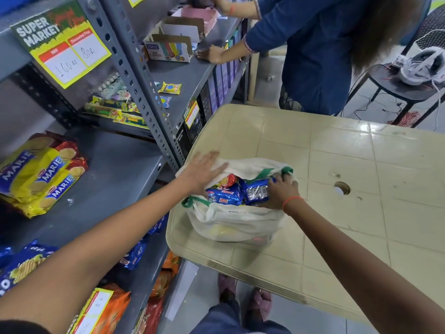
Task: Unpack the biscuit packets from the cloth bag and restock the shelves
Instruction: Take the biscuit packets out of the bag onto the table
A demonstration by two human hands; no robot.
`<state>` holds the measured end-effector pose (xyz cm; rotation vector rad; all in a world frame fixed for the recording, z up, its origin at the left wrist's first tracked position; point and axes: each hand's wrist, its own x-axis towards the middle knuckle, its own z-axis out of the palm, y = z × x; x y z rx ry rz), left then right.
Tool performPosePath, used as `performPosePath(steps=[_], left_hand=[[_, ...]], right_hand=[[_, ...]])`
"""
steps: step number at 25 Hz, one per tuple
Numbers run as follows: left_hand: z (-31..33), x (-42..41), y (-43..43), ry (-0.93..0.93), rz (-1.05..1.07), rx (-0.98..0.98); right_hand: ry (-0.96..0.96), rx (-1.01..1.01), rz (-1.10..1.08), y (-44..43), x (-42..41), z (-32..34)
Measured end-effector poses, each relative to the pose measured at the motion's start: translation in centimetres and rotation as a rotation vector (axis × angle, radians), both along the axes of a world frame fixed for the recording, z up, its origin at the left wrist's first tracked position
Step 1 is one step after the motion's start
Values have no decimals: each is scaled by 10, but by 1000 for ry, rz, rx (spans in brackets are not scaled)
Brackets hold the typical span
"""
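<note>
The grey shelves (pixel 115 169) stand left of the bench (pixel 337 165). The cloth bag (pixel 231 218) sits on the bench's near-left corner, just beside the shelves, mouth up. The left hand (pixel 202 172), fingers straight, presses the bag's far-left rim back. The right hand (pixel 283 191) curls round a blue packet (pixel 256 192) at the right of the mouth. Its crimped end shows, so its long axis likely runs down into the bag. It must come up, then left across the bag; the left arm is nearer the shelves.

Shop, stocked shelves (pixel 115 179), price sign (pixel 61 43)
</note>
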<state>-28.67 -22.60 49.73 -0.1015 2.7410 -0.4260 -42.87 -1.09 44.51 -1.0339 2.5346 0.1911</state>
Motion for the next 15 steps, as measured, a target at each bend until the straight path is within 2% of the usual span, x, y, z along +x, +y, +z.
performPosePath(steps=[1,3,5,7,10,13,15], left_hand=[[-9,3,6,92,-166,49],[-22,13,16,168,-363,68],[-21,15,10,108,-237,65],[-17,17,-3,8,-76,-10],[-9,17,-17,-20,50,-93],[1,8,-23,-134,202,-137],[5,1,-26,-221,287,-126]], right_hand=[[49,-105,67,-4,4,4],[86,-259,175,-12,15,9],[38,-216,195,-15,16,4],[-51,-76,113,-12,8,-1],[-151,45,3,-6,-11,-2],[-160,54,31,-15,-18,6],[-76,-34,95,-28,-12,15]])
